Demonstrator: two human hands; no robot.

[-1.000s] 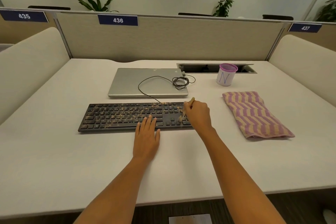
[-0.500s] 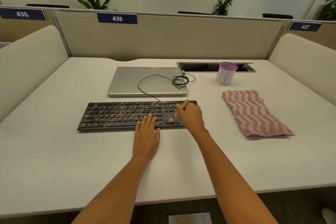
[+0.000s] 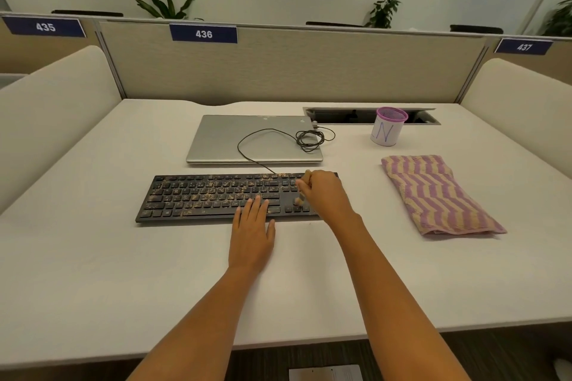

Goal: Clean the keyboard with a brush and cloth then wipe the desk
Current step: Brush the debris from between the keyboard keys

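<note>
My right hand [image 3: 325, 195] is curled round the small wooden-handled brush [image 3: 299, 200], bristles down on the keys near the right end of the flat black keyboard [image 3: 210, 195]. The keyboard lies mid-desk, tan crumbs across most rows, and my left hand [image 3: 252, 235] lies flat, fingers straight, tips on its near edge. Risk: too hard a stroke flicks grit onto the white desk [image 3: 93, 257] or toward the closed silver laptop [image 3: 247, 139] just behind, or packs it between keys; the folded pink-and-tan striped cloth [image 3: 433, 192] lies untouched to my right.
</note>
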